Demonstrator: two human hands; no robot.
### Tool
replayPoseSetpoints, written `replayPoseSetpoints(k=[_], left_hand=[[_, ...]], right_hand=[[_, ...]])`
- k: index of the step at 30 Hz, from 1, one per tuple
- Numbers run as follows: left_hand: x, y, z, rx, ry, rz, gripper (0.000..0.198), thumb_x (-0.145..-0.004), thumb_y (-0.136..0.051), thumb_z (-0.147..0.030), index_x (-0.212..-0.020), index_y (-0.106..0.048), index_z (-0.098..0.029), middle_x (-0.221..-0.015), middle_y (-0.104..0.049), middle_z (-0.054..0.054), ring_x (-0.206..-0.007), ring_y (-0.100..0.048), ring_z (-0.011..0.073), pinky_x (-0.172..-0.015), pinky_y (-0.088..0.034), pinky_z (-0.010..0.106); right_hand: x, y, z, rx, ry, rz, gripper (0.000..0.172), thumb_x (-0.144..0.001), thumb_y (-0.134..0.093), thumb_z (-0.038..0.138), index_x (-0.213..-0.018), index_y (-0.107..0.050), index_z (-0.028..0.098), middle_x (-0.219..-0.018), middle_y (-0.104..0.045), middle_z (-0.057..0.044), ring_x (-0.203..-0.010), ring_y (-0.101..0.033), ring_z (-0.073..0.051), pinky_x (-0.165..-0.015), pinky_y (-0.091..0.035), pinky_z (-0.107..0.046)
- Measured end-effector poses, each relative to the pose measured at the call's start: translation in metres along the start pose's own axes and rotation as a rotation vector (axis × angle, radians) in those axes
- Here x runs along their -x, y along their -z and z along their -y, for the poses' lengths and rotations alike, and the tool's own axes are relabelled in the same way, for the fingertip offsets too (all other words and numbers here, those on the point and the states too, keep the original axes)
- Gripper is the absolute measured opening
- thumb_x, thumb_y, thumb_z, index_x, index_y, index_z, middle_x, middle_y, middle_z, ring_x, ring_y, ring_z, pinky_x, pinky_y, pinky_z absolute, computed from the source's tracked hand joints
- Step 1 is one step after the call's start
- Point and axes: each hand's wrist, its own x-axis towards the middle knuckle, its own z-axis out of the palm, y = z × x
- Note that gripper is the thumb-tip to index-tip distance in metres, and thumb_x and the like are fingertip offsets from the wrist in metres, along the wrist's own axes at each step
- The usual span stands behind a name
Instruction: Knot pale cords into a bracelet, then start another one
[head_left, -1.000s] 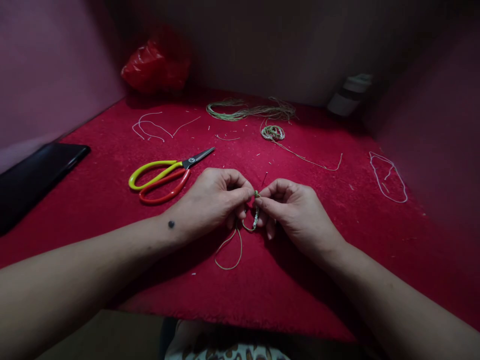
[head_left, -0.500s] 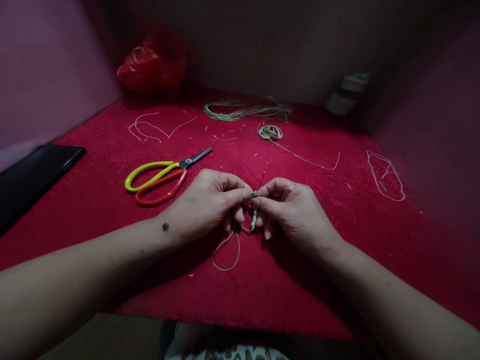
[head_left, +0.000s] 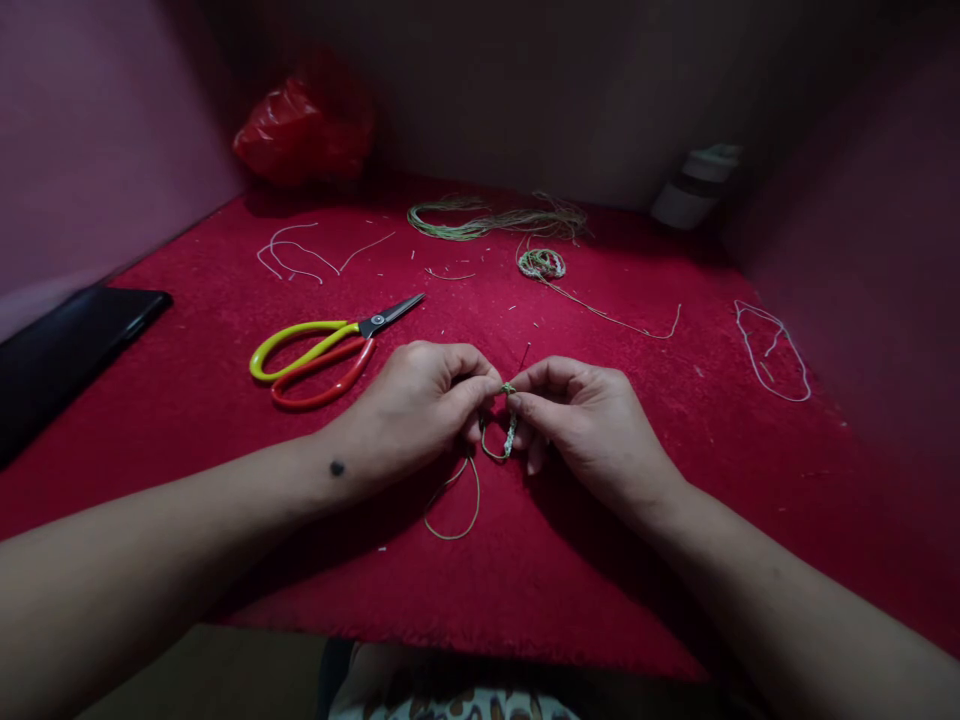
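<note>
Between my two hands is a small braided cord bracelet (head_left: 511, 437) in green and white. My left hand (head_left: 429, 402) pinches one side of it at the top, thumb against forefinger. On the other side, my right hand (head_left: 579, 408) grips the same braid between thumb and forefinger, its fingertips almost meeting the left ones. The braid's lower part hangs near the right fingers and curves into a thin cord. A loose loop of olive cord (head_left: 477, 505) dangles below my left hand onto the red cloth. Some fingers of both hands are partly hidden underneath.
Scissors (head_left: 337, 350) with yellow and red handles lie left of my hands. Behind are a cord bundle (head_left: 465, 232), a coiled braid (head_left: 541, 264), a red plastic bag (head_left: 300, 135) and a bottle (head_left: 694, 188). White thread (head_left: 806, 385) lies right; a black phone-like object (head_left: 75, 350) lies left.
The fingers of both hands have shifted slightly around the braid, and the thin cord below it now shows as a wider curve. Everything else lies as before.
</note>
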Motion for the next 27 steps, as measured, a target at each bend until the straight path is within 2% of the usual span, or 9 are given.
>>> replayPoseSetpoints(k=[4, 16, 27], left_hand=[[-0.0001, -0.0001, 0.0032, -0.141, -0.109, -0.053, 0.019, -0.082, -0.049, -0.023, -0.07, -0.062, -0.015, -0.052, -0.059, -0.001, -0.047, -0.053, 0.0072, -0.049, -0.039, 0.015], [-0.0002, -0.0012, 0.0069, -0.284, -0.186, -0.086, 0.018, -0.082, -0.048, -0.021, -0.073, -0.062, -0.015, -0.058, -0.061, 0.0, -0.053, -0.053, 0.0082, -0.052, -0.037, 0.016], [-0.0003, -0.0015, 0.0073, -0.274, -0.185, -0.08, 0.018, -0.081, -0.048, -0.022, -0.072, -0.062, -0.015, -0.058, -0.059, -0.001, -0.054, -0.051, 0.0084, -0.054, -0.037, 0.016]], right_hand=[[0.0004, -0.0001, -0.0022, 0.01, 0.026, 0.004, 0.004, -0.076, -0.06, 0.018, -0.074, -0.057, 0.015, -0.049, -0.059, 0.003, -0.035, -0.051, -0.008, -0.032, -0.041, -0.017], [0.0001, -0.0008, 0.0006, 0.025, -0.007, 0.004, 0.002, -0.075, -0.058, 0.015, -0.073, -0.058, 0.015, -0.049, -0.059, 0.002, -0.035, -0.052, -0.009, -0.033, -0.04, -0.017], [0.0021, 0.0, 0.0021, 0.16, 0.075, 0.017, 0.018, -0.081, -0.051, 0.018, -0.073, -0.067, 0.013, -0.051, -0.061, -0.001, -0.039, -0.055, -0.009, -0.039, -0.043, -0.017]])
